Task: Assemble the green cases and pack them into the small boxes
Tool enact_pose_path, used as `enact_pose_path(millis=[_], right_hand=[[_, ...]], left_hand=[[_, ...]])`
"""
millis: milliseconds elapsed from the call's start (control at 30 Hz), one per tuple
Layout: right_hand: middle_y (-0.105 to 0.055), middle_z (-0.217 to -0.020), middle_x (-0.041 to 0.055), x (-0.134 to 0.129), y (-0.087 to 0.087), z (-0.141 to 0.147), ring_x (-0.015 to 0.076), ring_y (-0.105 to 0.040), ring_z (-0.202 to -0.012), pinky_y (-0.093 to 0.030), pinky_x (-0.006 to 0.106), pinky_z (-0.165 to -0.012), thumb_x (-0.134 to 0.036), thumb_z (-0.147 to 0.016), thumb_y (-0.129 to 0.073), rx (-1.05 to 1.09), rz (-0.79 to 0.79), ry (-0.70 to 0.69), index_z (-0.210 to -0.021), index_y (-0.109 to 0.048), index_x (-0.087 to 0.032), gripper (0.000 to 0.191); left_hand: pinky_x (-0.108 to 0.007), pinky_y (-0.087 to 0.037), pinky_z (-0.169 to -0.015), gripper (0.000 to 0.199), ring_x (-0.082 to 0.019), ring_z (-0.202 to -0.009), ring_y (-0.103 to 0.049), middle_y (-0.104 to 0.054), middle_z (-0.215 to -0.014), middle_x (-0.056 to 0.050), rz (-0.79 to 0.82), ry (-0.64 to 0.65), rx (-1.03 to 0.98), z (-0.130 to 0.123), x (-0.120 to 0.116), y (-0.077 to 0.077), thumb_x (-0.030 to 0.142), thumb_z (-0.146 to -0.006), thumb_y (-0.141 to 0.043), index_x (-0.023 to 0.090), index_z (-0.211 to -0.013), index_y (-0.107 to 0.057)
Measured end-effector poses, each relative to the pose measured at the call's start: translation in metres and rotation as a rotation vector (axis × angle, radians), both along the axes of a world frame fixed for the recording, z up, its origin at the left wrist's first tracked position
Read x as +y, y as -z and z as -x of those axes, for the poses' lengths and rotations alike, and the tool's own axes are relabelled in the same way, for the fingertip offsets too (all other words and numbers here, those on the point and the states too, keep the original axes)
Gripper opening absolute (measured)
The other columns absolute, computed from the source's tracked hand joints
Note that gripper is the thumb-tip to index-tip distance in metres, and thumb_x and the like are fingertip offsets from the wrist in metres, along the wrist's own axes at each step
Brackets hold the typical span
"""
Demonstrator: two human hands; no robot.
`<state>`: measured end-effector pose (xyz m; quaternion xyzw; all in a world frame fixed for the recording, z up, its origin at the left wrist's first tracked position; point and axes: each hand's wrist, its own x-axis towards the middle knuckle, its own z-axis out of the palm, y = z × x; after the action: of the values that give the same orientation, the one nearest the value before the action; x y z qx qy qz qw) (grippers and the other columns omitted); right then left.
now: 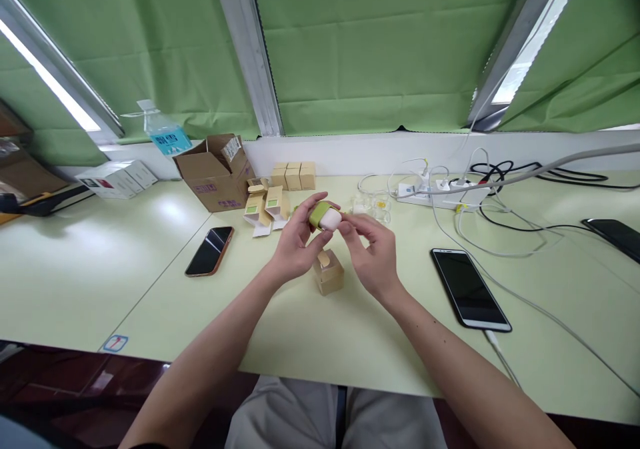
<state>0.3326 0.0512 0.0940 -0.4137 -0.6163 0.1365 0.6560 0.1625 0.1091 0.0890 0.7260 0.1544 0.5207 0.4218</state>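
Observation:
A white, rounded earbud case (331,220) sits partly inside a green cover (319,213). My left hand (300,239) is closed around the green cover, fingers behind and thumb below. At the white right edge of the case, my right hand (374,252) pinches with thumb and forefinger. Directly beneath the hands a small brown cardboard box (329,278) stands with its top flap up. Just beyond my left hand are two opened small boxes (275,202) with green labels. Clear plastic packaging (373,206) lies behind my right hand.
An open carton (215,186) stands at the back left near a water bottle (167,132). Several small boxes (294,176) line the wall. A phone (210,252) lies left, a cabled phone (470,289) right. A power strip (445,194) with tangled cables spreads across the back right.

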Motion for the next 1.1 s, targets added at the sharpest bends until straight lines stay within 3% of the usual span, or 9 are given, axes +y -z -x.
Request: enact_pose_path(millis=[67,167,267,433,567,767,933,1100], right_hand=[[-0.081,-0.108,0.0119,0.003,0.001,-0.007,0.0265,-0.076,-0.099,-0.066,0.042,-0.080,-0.039,-0.102,-0.074,-0.170,-0.211,0.141,-0.122,-0.080,-0.022,0.027],[-0.076,-0.126,0.0159,0.007,0.001,-0.015,0.0307,-0.075,-0.116,-0.068,0.043,-0.085,-0.025,-0.099,-0.074,-0.446,-0.487,0.244,-0.135,-0.073,-0.023,0.035],[-0.077,-0.122,0.0134,0.010,0.001,-0.014,0.0266,-0.076,-0.110,-0.067,0.037,-0.080,-0.015,-0.101,-0.068,-0.584,-0.595,0.268,-0.137,-0.069,-0.024,0.037],[-0.078,-0.112,0.0109,0.009,0.001,-0.012,0.0220,-0.077,-0.100,-0.066,0.031,-0.075,-0.008,-0.102,-0.067,-0.604,-0.624,0.289,-0.132,-0.069,-0.023,0.033],[-0.079,-0.107,0.0106,0.010,0.001,-0.014,0.0217,-0.077,-0.098,-0.065,0.031,-0.074,-0.007,-0.101,-0.069,-0.643,-0.658,0.316,-0.131,-0.069,-0.019,0.033],[-0.080,-0.103,0.0104,0.010,0.003,-0.013,0.0236,-0.077,-0.098,-0.065,0.034,-0.081,-0.007,-0.101,-0.069,-0.717,-0.706,0.332,-0.135,-0.069,-0.015,0.035],[-0.080,-0.106,0.0106,0.011,0.010,-0.014,0.0246,-0.078,-0.102,-0.066,0.037,-0.082,-0.013,-0.106,-0.064,-0.737,-0.661,0.335,-0.143,-0.068,-0.019,0.037],[-0.081,-0.107,0.0109,0.012,0.015,-0.015,0.0256,-0.080,-0.101,-0.067,0.039,-0.084,-0.016,-0.108,-0.061,-0.747,-0.595,0.334,-0.144,-0.069,-0.022,0.036]], left_hand=[[-0.039,-0.057,-0.108,0.063,-0.027,-0.127,-0.070,-0.071,-0.143,-0.015,0.070,0.052,-0.009,0.003,-0.001,-0.003,0.041,-0.101,-0.078,0.024,-0.158,-0.057],[-0.036,-0.060,-0.100,0.061,-0.027,-0.120,-0.072,-0.075,-0.133,-0.014,0.197,0.130,0.042,0.007,-0.003,-0.008,0.046,-0.101,-0.077,0.023,-0.155,-0.063],[-0.034,-0.061,-0.095,0.066,-0.027,-0.115,-0.074,-0.076,-0.129,-0.014,0.282,0.229,0.087,0.010,-0.003,-0.011,0.052,-0.100,-0.077,0.024,-0.158,-0.061],[-0.038,-0.062,-0.100,0.071,-0.029,-0.118,-0.075,-0.077,-0.127,-0.014,0.341,0.318,0.089,0.009,-0.004,-0.012,0.053,-0.100,-0.077,0.024,-0.162,-0.058],[-0.037,-0.061,-0.104,0.062,-0.025,-0.116,-0.075,-0.077,-0.122,-0.011,0.381,0.341,0.057,0.007,-0.007,-0.014,0.047,-0.102,-0.076,0.026,-0.159,-0.060],[-0.038,-0.062,-0.096,0.062,-0.023,-0.098,-0.075,-0.074,-0.099,-0.006,0.359,0.268,0.100,0.006,-0.006,-0.010,0.053,-0.100,-0.078,0.023,-0.153,-0.064],[-0.042,-0.062,-0.093,0.068,-0.028,-0.098,-0.074,-0.075,-0.094,-0.007,0.333,0.191,0.119,0.005,-0.004,-0.005,0.061,-0.097,-0.077,0.022,-0.152,-0.066],[-0.039,-0.063,-0.089,0.070,-0.025,-0.093,-0.074,-0.074,-0.092,-0.007,0.330,0.182,0.137,0.005,-0.004,-0.007,0.061,-0.097,-0.078,0.021,-0.153,-0.065]])
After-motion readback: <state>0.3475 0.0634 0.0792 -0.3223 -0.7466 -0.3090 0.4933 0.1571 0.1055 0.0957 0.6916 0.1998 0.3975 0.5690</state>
